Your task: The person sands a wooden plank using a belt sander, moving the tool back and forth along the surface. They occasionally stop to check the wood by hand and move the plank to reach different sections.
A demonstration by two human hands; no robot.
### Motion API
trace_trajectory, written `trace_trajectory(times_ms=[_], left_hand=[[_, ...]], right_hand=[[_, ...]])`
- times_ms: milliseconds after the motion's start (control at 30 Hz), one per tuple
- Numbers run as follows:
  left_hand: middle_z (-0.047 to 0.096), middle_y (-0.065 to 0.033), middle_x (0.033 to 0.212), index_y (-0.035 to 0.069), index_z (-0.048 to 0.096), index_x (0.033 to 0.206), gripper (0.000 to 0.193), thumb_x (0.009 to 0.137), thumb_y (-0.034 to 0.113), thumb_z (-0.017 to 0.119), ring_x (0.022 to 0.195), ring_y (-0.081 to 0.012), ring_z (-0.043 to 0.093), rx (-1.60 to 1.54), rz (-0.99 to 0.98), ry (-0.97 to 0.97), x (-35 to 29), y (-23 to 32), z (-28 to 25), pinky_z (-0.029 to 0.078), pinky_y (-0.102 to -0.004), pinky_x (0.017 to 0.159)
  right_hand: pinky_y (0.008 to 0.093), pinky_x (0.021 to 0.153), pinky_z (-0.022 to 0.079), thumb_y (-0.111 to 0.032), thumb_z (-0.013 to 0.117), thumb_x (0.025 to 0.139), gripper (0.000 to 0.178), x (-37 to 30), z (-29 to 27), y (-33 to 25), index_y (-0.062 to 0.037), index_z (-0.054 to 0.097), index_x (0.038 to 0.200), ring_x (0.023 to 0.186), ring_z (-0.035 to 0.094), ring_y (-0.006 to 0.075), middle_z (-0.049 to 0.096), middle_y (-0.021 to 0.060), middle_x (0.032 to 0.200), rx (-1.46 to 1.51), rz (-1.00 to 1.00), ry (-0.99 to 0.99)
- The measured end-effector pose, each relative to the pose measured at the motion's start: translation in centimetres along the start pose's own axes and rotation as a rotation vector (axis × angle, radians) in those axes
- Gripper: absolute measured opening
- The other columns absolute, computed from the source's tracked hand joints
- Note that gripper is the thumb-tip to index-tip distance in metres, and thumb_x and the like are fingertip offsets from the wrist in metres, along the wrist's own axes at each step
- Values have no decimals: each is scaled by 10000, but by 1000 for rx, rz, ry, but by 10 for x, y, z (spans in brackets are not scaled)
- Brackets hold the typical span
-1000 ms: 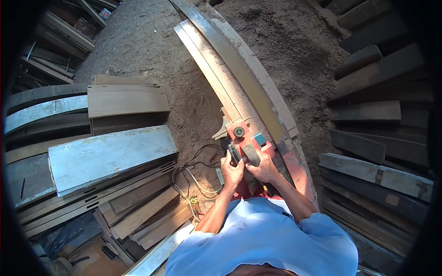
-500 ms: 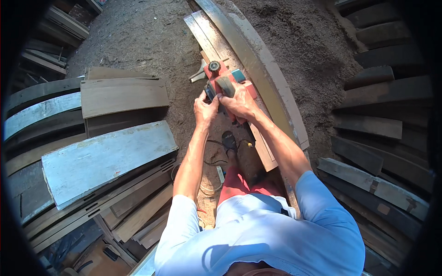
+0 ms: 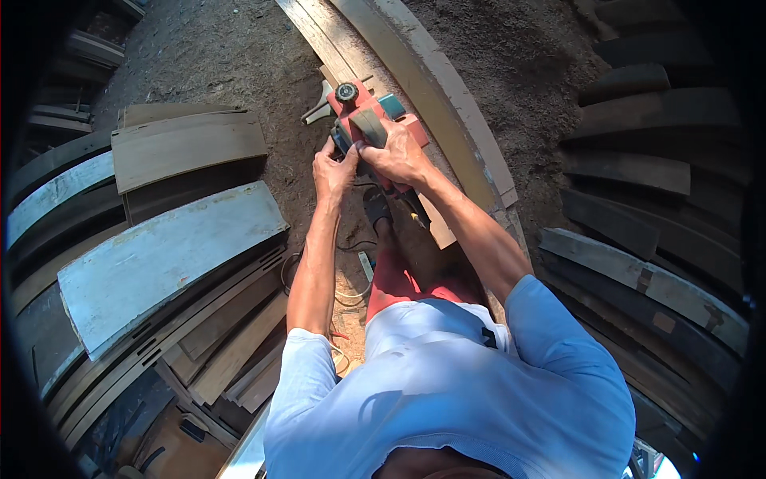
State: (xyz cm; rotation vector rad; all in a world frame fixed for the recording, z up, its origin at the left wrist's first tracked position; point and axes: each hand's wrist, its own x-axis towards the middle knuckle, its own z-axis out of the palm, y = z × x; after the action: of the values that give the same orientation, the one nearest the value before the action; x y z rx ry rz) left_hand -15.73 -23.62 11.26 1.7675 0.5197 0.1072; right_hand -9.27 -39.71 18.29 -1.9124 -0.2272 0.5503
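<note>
A red electric hand planer (image 3: 365, 100) with a dark round front knob (image 3: 346, 93) rests on a long pale wooden board (image 3: 329, 48). My right hand (image 3: 396, 156) wraps round the planer's rear handle. At the planer's left side my left hand (image 3: 335, 168) is closed on its dark side part, thumb close to my right hand. Exactly what the left fingertips press on is hidden. Just left of the planer, a pale clamp-like piece (image 3: 321, 108) juts out from the board's edge.
Thicker curved-looking timber (image 3: 415, 72) runs along the board's right. Stacked planks lie at left, topped by a whitish board (image 3: 171, 263); more planks (image 3: 626, 172) line the right. Below the planer are my foot (image 3: 377, 209), a cord (image 3: 351, 302) and a power strip (image 3: 365, 266). Shavings cover the ground.
The whole view has shifted, so the planer, board and stacks appear higher and further left. Both hands keep their hold on the planer, which shows little movement against the clamp-like piece.
</note>
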Motion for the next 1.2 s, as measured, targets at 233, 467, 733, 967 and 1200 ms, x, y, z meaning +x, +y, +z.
trace_trajectory(times_ms=[233, 467, 733, 967, 1200], left_hand=[[589, -91, 847, 94, 653, 1400, 590, 880, 305, 834, 799, -258, 577, 244, -161, -144, -182, -13, 43, 503, -412, 720], [525, -43, 847, 171, 615, 1498, 704, 863, 357, 857, 808, -198, 499, 232, -81, -8, -315, -46, 77, 467, -362, 732], [553, -84, 885, 86, 676, 1321, 547, 859, 319, 854, 832, -234, 543, 220, -40, -37, -222, -30, 54, 479, -394, 735], [748, -81, 863, 80, 737, 1239, 381, 896, 230, 809, 768, -209, 641, 117, 164, 42, -94, -40, 24, 537, -368, 737], [800, -42, 986, 62, 776, 1203, 341, 927, 257, 824, 842, -121, 711, -160, -58, -13, 3, -6, 1, 576, -317, 784]], right_hand=[[488, 877, 563, -221, 748, 881, 372, -182, -18, 74, 37, 658, 1133, 995, 737, 415, 732, 259, 1017, -30, -62, 13], [488, 847, 564, -164, 753, 869, 319, -304, -34, 74, -13, 668, 1137, 951, 729, 427, 720, 230, 964, 16, 157, -37], [478, 832, 563, -136, 749, 859, 305, -218, -20, 67, 33, 633, 1085, 905, 724, 428, 706, 259, 929, 10, -41, -13], [479, 883, 562, -240, 742, 867, 398, -99, -5, 30, 46, 655, 1129, 993, 727, 430, 727, 282, 1006, 4, 8, -31], [430, 745, 584, -251, 745, 844, 403, -9, -3, -3, 54, 666, 1095, 813, 739, 299, 725, 214, 881, 24, -12, -71]])
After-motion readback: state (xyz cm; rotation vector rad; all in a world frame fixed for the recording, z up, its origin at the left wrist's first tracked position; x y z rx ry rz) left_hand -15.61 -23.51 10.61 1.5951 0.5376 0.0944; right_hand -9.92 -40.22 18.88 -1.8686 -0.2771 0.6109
